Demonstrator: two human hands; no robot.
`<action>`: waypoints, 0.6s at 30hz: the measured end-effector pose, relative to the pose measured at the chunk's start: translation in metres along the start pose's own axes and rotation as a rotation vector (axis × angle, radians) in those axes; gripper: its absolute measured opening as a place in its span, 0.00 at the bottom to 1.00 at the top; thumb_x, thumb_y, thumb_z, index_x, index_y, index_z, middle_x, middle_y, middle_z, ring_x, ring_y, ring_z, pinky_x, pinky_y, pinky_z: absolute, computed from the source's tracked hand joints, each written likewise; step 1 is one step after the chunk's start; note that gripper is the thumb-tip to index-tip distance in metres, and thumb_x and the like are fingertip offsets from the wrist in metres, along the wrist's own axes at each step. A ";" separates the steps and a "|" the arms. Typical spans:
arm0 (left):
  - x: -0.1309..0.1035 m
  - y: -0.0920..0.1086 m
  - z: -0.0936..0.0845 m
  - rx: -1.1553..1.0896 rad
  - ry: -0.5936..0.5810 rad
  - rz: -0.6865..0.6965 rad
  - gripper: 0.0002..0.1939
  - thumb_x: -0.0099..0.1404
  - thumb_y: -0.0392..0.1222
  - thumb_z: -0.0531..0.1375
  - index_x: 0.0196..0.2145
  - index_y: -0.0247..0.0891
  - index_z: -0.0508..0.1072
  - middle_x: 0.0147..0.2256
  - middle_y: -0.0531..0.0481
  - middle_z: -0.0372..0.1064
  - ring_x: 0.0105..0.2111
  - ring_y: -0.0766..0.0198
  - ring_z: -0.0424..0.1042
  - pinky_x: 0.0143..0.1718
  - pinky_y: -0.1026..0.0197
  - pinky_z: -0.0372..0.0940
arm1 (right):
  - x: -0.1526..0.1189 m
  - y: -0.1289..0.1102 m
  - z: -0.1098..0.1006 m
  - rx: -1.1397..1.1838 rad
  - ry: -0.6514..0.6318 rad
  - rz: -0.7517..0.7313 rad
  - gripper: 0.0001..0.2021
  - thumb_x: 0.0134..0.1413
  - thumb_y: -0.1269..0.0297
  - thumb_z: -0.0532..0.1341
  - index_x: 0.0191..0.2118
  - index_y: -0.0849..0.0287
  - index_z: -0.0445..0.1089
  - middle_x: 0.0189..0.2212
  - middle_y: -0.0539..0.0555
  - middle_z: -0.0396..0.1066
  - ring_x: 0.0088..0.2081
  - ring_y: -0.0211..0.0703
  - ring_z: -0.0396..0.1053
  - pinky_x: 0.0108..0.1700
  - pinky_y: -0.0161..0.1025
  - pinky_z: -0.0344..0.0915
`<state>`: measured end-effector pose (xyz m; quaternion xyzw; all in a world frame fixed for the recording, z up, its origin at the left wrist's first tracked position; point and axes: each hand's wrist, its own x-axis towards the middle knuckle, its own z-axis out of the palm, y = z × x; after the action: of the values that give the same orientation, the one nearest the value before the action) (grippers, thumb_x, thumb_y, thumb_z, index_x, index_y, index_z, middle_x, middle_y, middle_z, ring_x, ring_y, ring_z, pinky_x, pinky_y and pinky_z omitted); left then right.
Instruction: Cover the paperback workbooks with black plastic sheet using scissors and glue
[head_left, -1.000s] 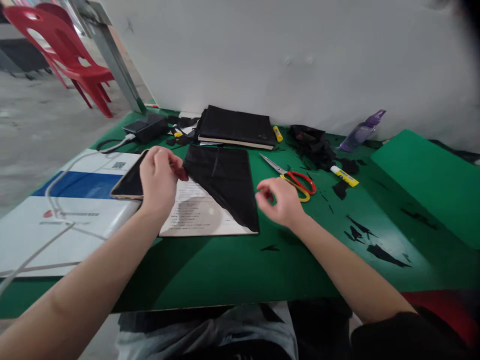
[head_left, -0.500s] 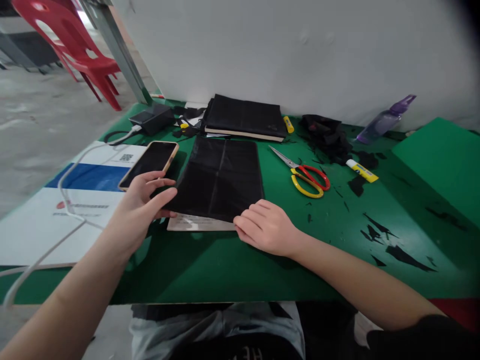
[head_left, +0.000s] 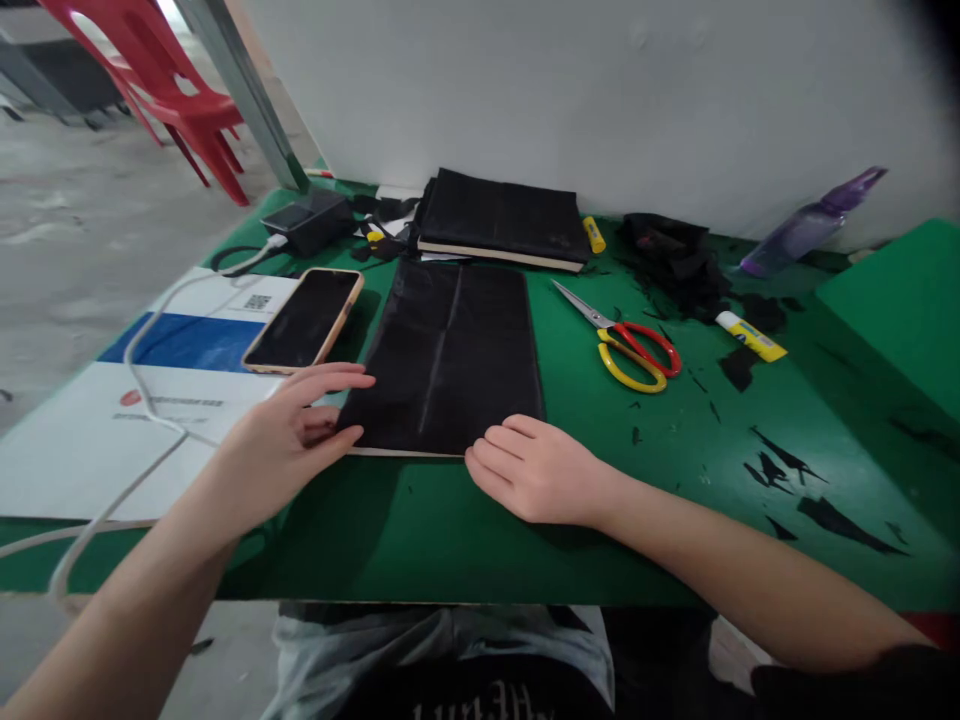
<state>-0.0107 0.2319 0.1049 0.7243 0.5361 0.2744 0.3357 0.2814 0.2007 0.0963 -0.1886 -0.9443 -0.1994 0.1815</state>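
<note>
A black sheet (head_left: 480,350) with a lengthwise crease lies on the table in front of me. Only a thin pale strip of the paper (head_left: 409,453) beneath it shows along the near edge. At the sheet's lower left corner is my left hand (head_left: 289,425), its thumb and index finger apart and touching the edge. My right hand (head_left: 536,470) has its fingers curled over the lower right corner, closed on the sheet; its fingertips are partly hidden. Scissors (head_left: 622,340) with red and yellow handles lie to the right of the sheet.
Left are a phone (head_left: 307,320), a white-and-blue printed folder (head_left: 172,400), a white cable (head_left: 135,380) and a black adapter (head_left: 311,222). A black-covered book (head_left: 502,220) lies behind. Rightward are a glue stick (head_left: 754,337), black scraps (head_left: 847,525) and a purple spray bottle (head_left: 806,235).
The black sheet's near edge has come toward me, covering most of the printed paper that showed before. My left hand has shifted down to the corner; my right hand stays at its corner.
</note>
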 end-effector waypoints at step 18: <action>-0.044 0.000 0.045 0.897 -0.037 0.490 0.35 0.71 0.57 0.44 0.67 0.30 0.46 0.68 0.34 0.40 0.67 0.46 0.43 0.63 0.42 0.56 | -0.027 0.017 0.006 0.225 0.043 0.144 0.06 0.59 0.68 0.60 0.41 0.61 0.72 0.38 0.53 0.75 0.40 0.40 0.69 0.44 0.41 0.68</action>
<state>0.0113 0.1809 0.0754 0.9062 0.4096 0.0751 -0.0732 0.3105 0.2096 0.0848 -0.2299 -0.9406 -0.0825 0.2357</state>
